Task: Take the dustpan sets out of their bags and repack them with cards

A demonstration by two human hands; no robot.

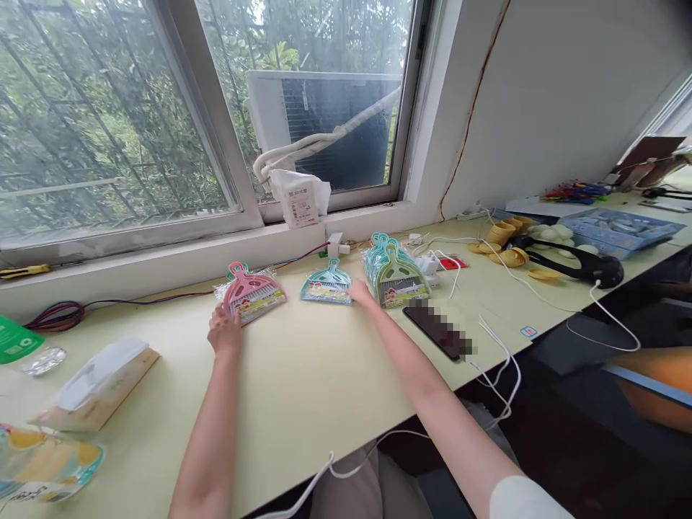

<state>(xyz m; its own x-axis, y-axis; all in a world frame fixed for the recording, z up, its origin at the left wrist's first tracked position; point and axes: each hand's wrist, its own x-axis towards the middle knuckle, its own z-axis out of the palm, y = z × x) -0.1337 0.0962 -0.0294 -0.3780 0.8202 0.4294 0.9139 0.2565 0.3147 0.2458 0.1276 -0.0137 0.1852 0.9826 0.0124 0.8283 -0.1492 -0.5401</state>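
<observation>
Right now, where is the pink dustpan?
In the head view, the pink dustpan is left of centre, at the left hand, left of the blue dustpan.

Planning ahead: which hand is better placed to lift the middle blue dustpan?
Probably the right hand: it's at the blue dustpan, while the left hand is over at the pink dustpan.

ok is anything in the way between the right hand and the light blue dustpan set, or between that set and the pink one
Nothing visible. The right hand is at the right edge of the light blue dustpan set; only tabletop shows between it and the pink dustpan set.
</observation>
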